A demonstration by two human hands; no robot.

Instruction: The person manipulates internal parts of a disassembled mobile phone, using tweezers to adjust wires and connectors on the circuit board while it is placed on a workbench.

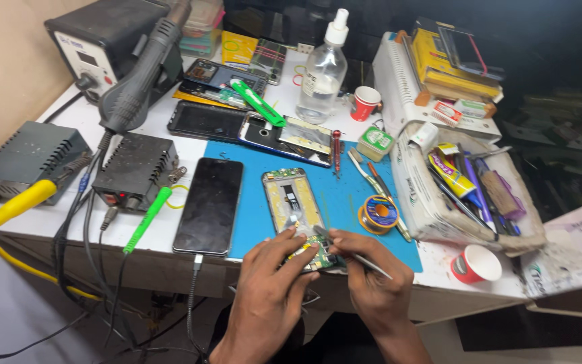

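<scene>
The left hand rests at the near edge of the blue mat, fingers curled and pressing down on the lower end of an opened phone that lies face down with its back cover off, so the yellowish inner frame and a small green circuit board show; the hand pins it in place rather than wrapping around it. The right hand sits just beside it, closed in a narrow pinch on thin metal tweezers, whose tip points toward the bottom of the opened phone next to the left fingertips. The phone lies upright along the mat, near its front edge, between a black phone with a dark screen and a cable plugged into its lower end on the left, and a spool of solder wire on the right. Farther back on the surface lie several more phones and screens, a green utility knife, a red screwdriver and a clear spray bottle. A hot air station with its grey nozzle handle stands at the back left, with a small black power box in front of it. A white tray of pens and tools sits to the right, and a red cup stands near the front right edge
</scene>
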